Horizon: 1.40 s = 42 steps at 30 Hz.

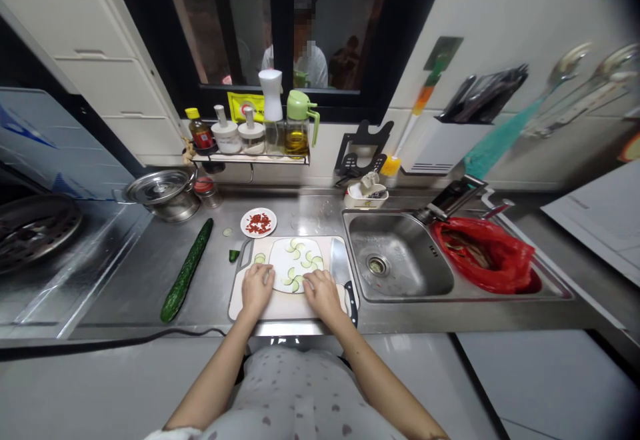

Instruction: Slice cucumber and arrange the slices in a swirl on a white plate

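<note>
A white plate point(284, 273) lies on the cutting board point(295, 308), with thin cucumber slices point(295, 249) set out on it in swirl shapes. My left hand point(257, 288) has its fingers bent against the plate's left edge. On the opposite side, my right hand point(323, 293) grips at the lower right edge, its fingertips close to some slices. A few more slices point(260, 259) rest on the board just above my left hand. Right of my right hand is a knife point(351, 301) with a black handle, its wide blade flat on the board.
A whole cucumber point(187, 270) lies on the left counter, with a cucumber end point(234, 255) nearer the board. Behind the board stands a small dish point(259, 234) of chopped red pieces. To the right is the sink point(400, 293), beside a red plastic bag point(515, 260). A lidded pot point(173, 207) stands back left.
</note>
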{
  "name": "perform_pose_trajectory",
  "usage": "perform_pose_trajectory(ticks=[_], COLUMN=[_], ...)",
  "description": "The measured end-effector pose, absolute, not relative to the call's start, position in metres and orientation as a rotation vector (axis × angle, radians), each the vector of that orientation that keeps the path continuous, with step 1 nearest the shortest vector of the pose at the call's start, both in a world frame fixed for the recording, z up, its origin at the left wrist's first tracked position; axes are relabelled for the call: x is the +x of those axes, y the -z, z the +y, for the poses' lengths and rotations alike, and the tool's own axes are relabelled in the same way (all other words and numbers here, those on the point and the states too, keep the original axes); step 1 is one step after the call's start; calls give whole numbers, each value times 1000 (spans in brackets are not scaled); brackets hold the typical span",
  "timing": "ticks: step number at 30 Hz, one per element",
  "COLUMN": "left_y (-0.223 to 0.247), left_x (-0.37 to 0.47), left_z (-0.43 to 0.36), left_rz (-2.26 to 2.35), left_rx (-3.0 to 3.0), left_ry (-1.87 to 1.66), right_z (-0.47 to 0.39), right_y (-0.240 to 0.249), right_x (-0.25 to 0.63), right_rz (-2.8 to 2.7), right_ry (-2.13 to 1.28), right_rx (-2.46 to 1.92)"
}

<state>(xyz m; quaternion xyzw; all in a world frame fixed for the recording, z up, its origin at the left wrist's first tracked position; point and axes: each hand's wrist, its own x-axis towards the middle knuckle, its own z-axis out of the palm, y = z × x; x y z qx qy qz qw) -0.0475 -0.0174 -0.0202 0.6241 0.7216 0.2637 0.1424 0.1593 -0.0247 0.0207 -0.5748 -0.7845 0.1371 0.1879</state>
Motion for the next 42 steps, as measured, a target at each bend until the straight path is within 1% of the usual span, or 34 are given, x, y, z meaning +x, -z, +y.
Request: perform_pose_trajectory(ticks=[4, 8, 11, 19, 28, 42], left_y=[21, 24, 26, 31, 32, 21], left_x=[-78, -96, -95, -77, -77, -70], left_z=[-9, 0, 7, 15, 21, 21], left_rz=[2346, 2445, 2477, 2512, 2463, 2425], left_rx=[1613, 1505, 1452, 1442, 1478, 1427], left_ry=[-634, -478, -434, -414, -369, -507], right_z=[-34, -38, -39, -39, -39, -39], right_y=[-22, -18, -17, -18, -10, -14], right_x=[173, 179, 179, 173, 177, 175], right_rz=[-2125, -2071, -2050, -2039, -2026, -2030], right_ry=[-437, -465, -488, -545, -555, -564], right_rx=[-1591, -1591, -1577, -1552, -1577, -1566])
